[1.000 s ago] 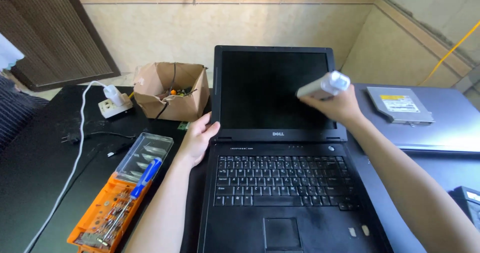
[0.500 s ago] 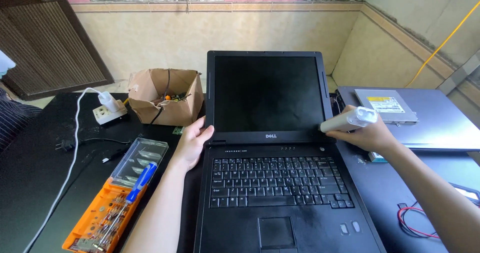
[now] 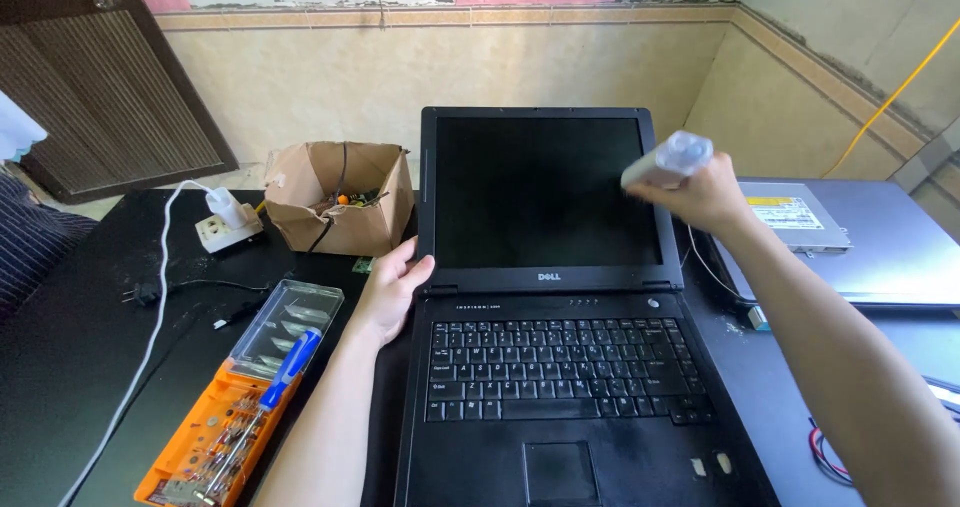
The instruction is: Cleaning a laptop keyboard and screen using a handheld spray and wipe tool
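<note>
— At the screen's upper right corner, what have our fingers got?

— Our right hand is clamped around a pale cylindrical tool, fingers wrapped on its lower part. Its clear rounded end points toward one o'clock, and its other end sits over the bezel of the laptop at the screen's right edge. We cannot tell whether it touches the glass.

— And the other hand?

— Our left hand lies flat at the laptop's left hinge, at nine o'clock from the keyboard. Its fingers are loosely together, with the thumb tip on the lower corner of the screen frame. It grips nothing.

— How much room do we have around the edges?

— At three o'clock from the right hand, a flat silver drive rests on a grey closed laptop, near the wrist but apart from it. A thin cable runs down between the two laptops. At nine o'clock from the left hand there is bare black table, then an orange tool case with a blue screwdriver lying across it. At eleven o'clock stand a cardboard box and a white power strip, well apart from the fingers.
</note>
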